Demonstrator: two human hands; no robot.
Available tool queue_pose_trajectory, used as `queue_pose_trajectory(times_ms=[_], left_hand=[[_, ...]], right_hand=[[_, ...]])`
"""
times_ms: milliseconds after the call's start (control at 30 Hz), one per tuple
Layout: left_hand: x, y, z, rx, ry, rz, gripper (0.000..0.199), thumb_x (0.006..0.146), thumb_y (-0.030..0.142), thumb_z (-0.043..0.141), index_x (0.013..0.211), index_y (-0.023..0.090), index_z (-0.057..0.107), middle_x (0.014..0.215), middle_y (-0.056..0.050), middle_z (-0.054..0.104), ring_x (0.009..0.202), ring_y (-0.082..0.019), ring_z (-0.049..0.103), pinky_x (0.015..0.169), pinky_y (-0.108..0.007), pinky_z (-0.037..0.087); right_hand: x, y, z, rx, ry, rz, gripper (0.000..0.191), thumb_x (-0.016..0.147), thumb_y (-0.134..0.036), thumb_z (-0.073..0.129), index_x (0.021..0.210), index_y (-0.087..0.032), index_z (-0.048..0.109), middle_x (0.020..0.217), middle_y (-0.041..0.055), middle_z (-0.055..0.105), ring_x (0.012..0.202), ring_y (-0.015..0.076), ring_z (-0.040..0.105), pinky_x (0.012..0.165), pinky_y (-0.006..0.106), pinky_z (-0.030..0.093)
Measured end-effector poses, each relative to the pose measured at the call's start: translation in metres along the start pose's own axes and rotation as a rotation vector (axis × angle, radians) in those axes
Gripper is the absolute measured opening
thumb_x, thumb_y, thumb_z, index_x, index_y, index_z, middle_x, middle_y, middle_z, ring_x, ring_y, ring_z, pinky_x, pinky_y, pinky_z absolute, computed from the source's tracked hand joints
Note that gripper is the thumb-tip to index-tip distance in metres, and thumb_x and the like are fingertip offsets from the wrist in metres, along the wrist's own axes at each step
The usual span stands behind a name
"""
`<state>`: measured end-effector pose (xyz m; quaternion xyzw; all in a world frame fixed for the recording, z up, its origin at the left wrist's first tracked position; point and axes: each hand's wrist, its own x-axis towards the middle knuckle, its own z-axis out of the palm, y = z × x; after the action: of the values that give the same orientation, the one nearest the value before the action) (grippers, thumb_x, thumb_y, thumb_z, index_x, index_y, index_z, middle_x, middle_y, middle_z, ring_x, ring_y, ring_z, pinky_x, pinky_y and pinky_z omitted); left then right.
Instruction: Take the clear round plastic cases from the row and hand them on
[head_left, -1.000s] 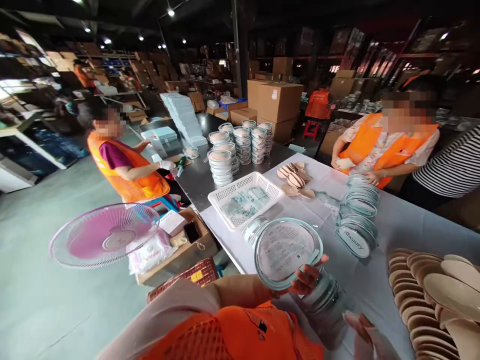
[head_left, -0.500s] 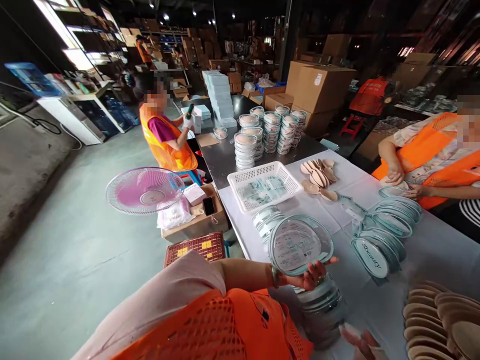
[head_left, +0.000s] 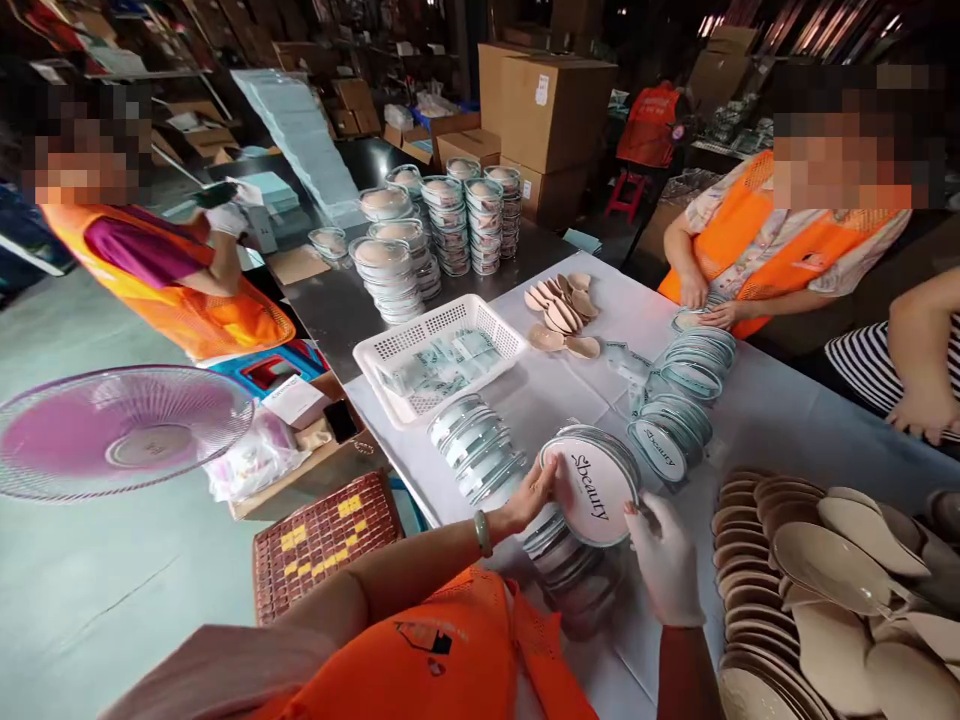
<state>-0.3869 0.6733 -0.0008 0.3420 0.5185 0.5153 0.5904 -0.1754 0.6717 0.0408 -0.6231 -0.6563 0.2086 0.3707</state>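
A clear-rimmed oval plastic case [head_left: 592, 485], its white face printed "Sbeauty", is tilted up between my two hands over the table. My bare left hand [head_left: 529, 495] holds its left edge. My right hand [head_left: 664, 555], in a whitish glove, grips the right edge with the fingertips. More rims show just behind this case; whether they are held along with it I cannot tell. Below the hands lies a pile of similar cases [head_left: 577, 590], partly in shadow. A leaning row of cases [head_left: 476, 450] is close beyond my left hand.
A white perforated basket [head_left: 360, 360] holds printed sachets. Beige spoon-shaped pieces [head_left: 832, 560] crowd the right, with a smaller heap [head_left: 562, 305] farther back. Co-workers in orange vests sit left and across. A pink fan [head_left: 150, 445] stands at left.
My view has turned right. The case in my left hand now shows its printed front instead of its transparent side. My right hand has risen from the lower edge to the case's right edge.
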Motion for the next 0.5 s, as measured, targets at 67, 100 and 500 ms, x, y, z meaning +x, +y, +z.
queue_pose_trajectory(times_ms=[67, 100, 500], left_hand=[[0.014, -0.004, -0.001, 0.185, -0.086, 0.081, 0.091, 0.079, 0.069, 0.069, 0.152, 0.021, 0.044, 0.152, -0.020, 0.051, 0.142, -0.037, 0.048, 0.115, -0.057, 0.041], [0.020, -0.005, -0.003, 0.302, -0.117, 0.148, 0.096, 0.076, 0.065, 0.074, 0.154, 0.020, 0.040, 0.157, -0.021, 0.045, 0.147, -0.038, 0.041, 0.120, -0.057, 0.034], [0.019, -0.027, -0.011, 1.046, -0.822, 0.449, 0.111, 0.068, 0.065, 0.080, 0.160, 0.028, 0.031, 0.166, -0.020, 0.028, 0.154, -0.049, 0.017, 0.115, -0.076, -0.009]], right_hand=[[0.027, 0.040, -0.001, -0.098, 0.019, -0.020, 0.045, 0.089, -0.054, 0.053, 0.102, -0.015, 0.070, 0.099, 0.0148, 0.071, 0.089, 0.0256, 0.064, 0.084, 0.040, 0.053], [0.040, 0.058, 0.002, -0.167, 0.022, -0.031, 0.045, 0.088, -0.052, 0.051, 0.102, -0.013, 0.070, 0.100, 0.0165, 0.071, 0.091, 0.0273, 0.064, 0.085, 0.042, 0.052], [0.049, 0.099, 0.020, -0.405, 0.076, 0.383, 0.063, 0.090, -0.048, 0.050, 0.140, -0.011, 0.054, 0.132, 0.0219, 0.062, 0.117, 0.0336, 0.061, 0.087, 0.041, 0.047]])
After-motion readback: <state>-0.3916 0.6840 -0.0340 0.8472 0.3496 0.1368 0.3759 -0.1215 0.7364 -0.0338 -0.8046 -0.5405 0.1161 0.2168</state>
